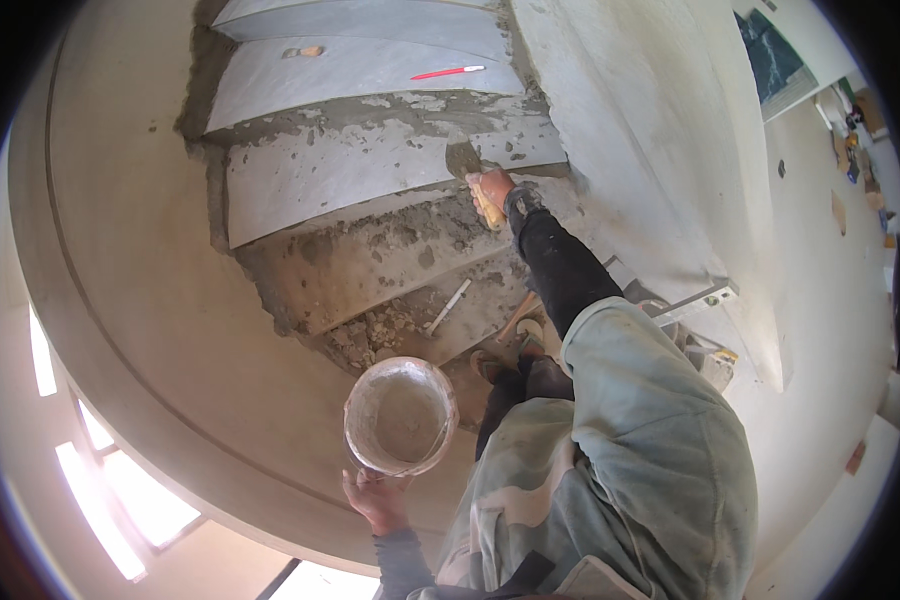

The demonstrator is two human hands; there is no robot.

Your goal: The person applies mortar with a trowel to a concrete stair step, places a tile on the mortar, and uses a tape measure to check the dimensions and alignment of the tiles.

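Observation:
My right hand [489, 194] grips the wooden handle of a scraper, its cement-smeared blade [461, 158] lying on a pale stair step [320, 167] near that step's front edge. Low in the view, my left hand [378, 495] holds a round bucket [400, 415] by its rim or handle; its inside is coated with grey mix. Below the pale step, a rough cement step [370, 280] carries lumps and debris.
A red marker [445, 73] and a second scraper [310, 52] lie on a higher step. A white-handled tool [452, 302], a wooden handle [515, 317] and a metal level [698, 303] sit lower down. Curved plastered walls [100, 250] flank the stairs.

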